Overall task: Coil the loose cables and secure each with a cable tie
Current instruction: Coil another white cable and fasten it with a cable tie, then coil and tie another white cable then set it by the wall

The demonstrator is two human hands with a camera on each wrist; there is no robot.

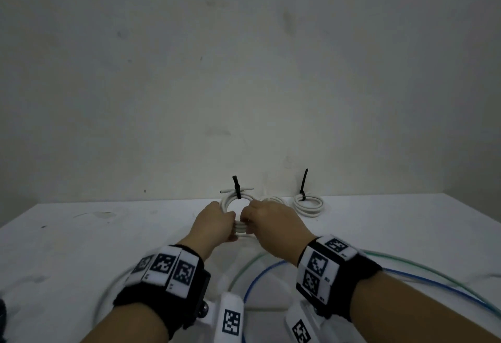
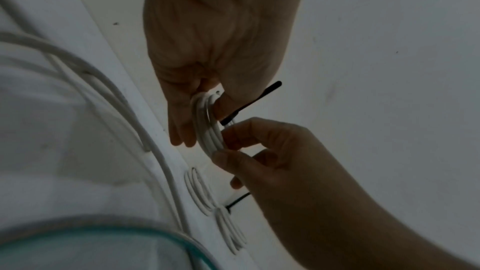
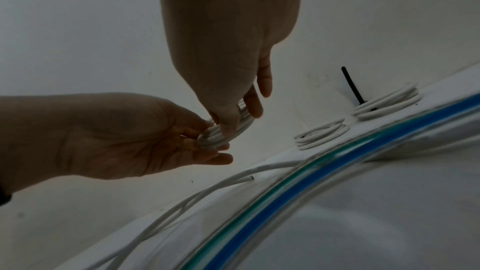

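A small white cable coil (image 1: 240, 227) is held upright above the white table (image 1: 81, 247). A black cable tie (image 1: 236, 186) stands up from its far side. My left hand (image 1: 230, 230) grips the coil's near left part between thumb and fingers, as the left wrist view shows: left hand (image 2: 202, 124), coil (image 2: 210, 137), tie (image 2: 249, 104). My right hand (image 1: 245, 223) pinches the coil beside it with thumb and forefinger. In the right wrist view the right hand (image 3: 241, 120) comes down onto the coil (image 3: 223, 137) while the left hand (image 3: 207, 141) cups it from below.
Two more white coils lie at the table's back by the wall: one (image 1: 309, 203) bound with an upright black tie (image 1: 303, 182), and another (image 1: 273, 200) beside it. Loose white (image 1: 108, 296), green (image 1: 244, 269) and blue (image 1: 257, 280) cables curve over the near table.
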